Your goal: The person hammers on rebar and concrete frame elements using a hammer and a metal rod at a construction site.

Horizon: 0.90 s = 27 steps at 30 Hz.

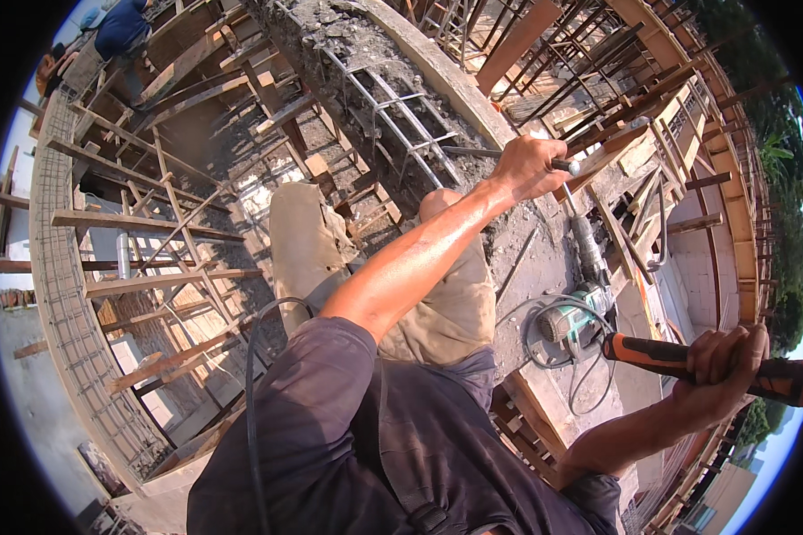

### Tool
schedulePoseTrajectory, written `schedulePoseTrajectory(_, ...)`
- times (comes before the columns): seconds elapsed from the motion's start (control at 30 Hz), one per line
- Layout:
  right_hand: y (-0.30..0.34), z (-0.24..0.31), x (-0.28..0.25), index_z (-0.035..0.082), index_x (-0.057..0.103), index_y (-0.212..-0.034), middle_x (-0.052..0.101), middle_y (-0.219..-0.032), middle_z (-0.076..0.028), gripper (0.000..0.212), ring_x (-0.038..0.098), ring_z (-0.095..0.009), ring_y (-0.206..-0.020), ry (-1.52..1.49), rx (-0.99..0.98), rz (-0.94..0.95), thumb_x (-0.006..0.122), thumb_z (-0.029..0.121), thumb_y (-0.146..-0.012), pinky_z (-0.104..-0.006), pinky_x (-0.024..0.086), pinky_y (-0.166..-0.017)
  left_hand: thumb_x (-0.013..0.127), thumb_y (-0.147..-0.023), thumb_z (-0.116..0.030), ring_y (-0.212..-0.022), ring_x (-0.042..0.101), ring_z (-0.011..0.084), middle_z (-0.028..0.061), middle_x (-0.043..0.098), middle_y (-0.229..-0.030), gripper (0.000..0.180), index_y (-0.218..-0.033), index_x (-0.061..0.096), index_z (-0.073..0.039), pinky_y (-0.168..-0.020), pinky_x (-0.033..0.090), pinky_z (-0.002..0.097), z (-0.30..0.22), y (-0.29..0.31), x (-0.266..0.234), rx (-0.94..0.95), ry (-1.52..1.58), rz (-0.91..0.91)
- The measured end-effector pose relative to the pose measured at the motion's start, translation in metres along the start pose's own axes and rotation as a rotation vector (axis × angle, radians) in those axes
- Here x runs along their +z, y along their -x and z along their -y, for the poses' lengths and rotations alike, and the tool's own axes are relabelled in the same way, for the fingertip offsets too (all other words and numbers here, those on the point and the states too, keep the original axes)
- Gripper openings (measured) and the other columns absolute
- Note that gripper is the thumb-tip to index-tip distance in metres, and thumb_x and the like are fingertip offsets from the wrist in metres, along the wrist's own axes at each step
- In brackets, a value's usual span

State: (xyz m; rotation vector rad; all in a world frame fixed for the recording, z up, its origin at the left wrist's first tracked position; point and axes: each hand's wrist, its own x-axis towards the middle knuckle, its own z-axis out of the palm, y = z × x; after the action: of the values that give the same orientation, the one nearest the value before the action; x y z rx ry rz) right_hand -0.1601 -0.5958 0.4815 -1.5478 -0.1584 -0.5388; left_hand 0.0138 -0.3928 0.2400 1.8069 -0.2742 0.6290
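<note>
Two hands are holding tools: the left hand [533, 167] is firmly gripping a steel chisel [470, 152] near exposed rebar [394, 101]; the right hand [724, 366] is clasping an orange-and-black tool handle [647, 351]. A corded green rotary hammer [573, 316] is lying on concrete [519, 245], untouched.

I have the left grip [528, 167] wrapped round a rod [473, 152] at two o'clock, the right grip [725, 364] round a handle [647, 349] nearing four; I see rebar [399, 100] at twelve.
</note>
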Motion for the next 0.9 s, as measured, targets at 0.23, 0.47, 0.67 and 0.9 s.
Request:
schedulePoseTrajectory(0.23, 0.033, -0.121, 0.029, 0.006, 0.048, -0.069, 0.041, -0.053, 0.003, 0.033, 0.038, -0.009, -0.044, 0.362, 0.394, 0.253, 0.061, 0.017, -0.097, -0.0273, 0.032, -0.046, 0.072, -0.072, -0.022, -0.061, 0.064, 0.0302, 0.0141, 0.063, -0.065, 0.018, -0.075, 0.065, -0.005, -0.059, 0.050, 0.0401, -0.004, -0.003, 0.010, -0.032, -0.004, 0.020)
schedulePoseTrajectory(0.47, 0.058, -0.093, 0.029, 0.005, 0.055, -0.071, 0.049, -0.055, 0.003, 0.028, 0.043, -0.007, -0.047, 0.558, 0.613, 0.338, 0.071, 0.018, -0.090, -0.0259, 0.033, -0.045, 0.073, -0.079, -0.025, -0.063, 0.067, 0.0242, 0.0110, 0.069, -0.072, 0.020, -0.089, 0.073, -0.008, -0.061, 0.050, 0.0366, 0.014, -0.001, -0.002, -0.004, -0.060, 0.024)
schedulePoseTrajectory(0.67, -0.011, 0.007, 0.012, 0.017, 0.029, -0.063, 0.021, -0.051, 0.005, 0.044, 0.023, -0.007, -0.041, -0.074, -0.104, 0.035, 0.048, 0.025, -0.102, -0.0254, 0.027, -0.043, 0.071, -0.075, -0.022, -0.063, 0.066, 0.0281, 0.0135, 0.066, -0.069, 0.018, -0.080, 0.067, -0.005, -0.061, 0.050, 0.0391, 0.003, -0.004, -0.005, -0.042, -0.020, 0.034)
schedulePoseTrajectory(0.9, 0.031, -0.146, 0.030, 0.006, 0.052, -0.068, 0.046, -0.052, 0.002, 0.034, 0.043, -0.009, -0.042, 0.597, 0.663, 0.411, 0.065, 0.023, -0.095, -0.0277, 0.034, -0.041, 0.071, -0.071, -0.021, -0.064, 0.066, 0.0322, 0.0145, 0.063, -0.066, 0.018, -0.077, 0.064, -0.006, -0.060, 0.049, 0.0419, 0.001, -0.009, -0.002, -0.084, -0.015, 0.116)
